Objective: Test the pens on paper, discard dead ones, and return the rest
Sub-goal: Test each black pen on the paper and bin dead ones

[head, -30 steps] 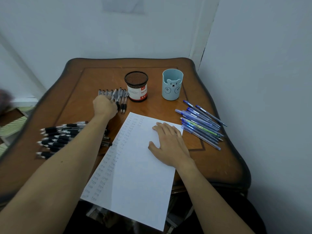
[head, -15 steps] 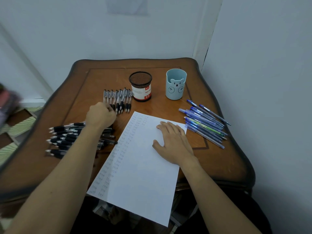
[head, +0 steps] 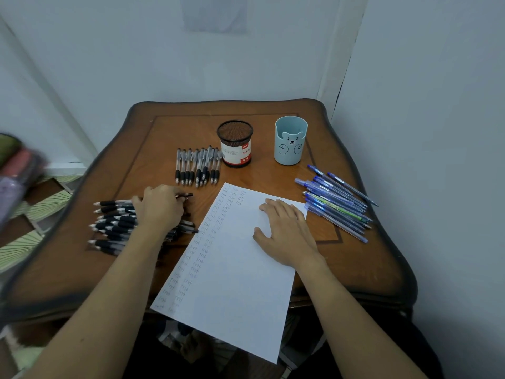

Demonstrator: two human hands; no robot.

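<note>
**A:** Where is the left hand (head: 161,207)?

**B:** On the left, over the pile of black pens (head: 114,227). Its fingers curl round one black pen (head: 185,195), whose end sticks out to the right.

**A:** And the right hand (head: 285,233)?

**B:** It lies flat on the paper (head: 232,291), fingers straight and slightly spread, pressing near the far right corner.

**A:** And beyond the hands?

**B:** A row of grey pens (head: 198,165) lies farther off, just beside the mesh cup (head: 235,143). The bear cup (head: 290,140) stands to its right. The blue pens (head: 336,203) lie near the right edge of the table (head: 355,269).
</note>
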